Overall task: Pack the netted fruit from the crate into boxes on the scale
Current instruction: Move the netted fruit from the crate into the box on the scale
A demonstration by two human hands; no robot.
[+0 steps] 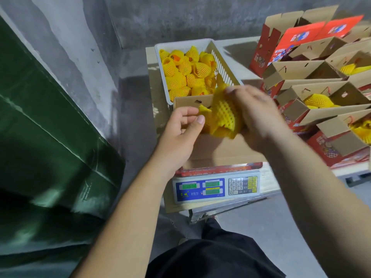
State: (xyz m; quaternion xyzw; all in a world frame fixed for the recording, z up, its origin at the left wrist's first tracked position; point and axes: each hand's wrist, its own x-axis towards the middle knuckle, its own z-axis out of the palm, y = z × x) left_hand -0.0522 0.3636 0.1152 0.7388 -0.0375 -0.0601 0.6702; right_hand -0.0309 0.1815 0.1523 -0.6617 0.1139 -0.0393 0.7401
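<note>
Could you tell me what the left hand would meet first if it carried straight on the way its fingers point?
The left hand points right, toward the netted fruit held by the right hand. Its fingertips already pinch the net's loose end, so the fruit comes first, though depth is uncertain.

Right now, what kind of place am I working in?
Probably a fruit packing room: a white plastic crate of yellow foam-netted fruit, a digital weighing scale, and rows of open red-printed cardboard boxes.
</note>
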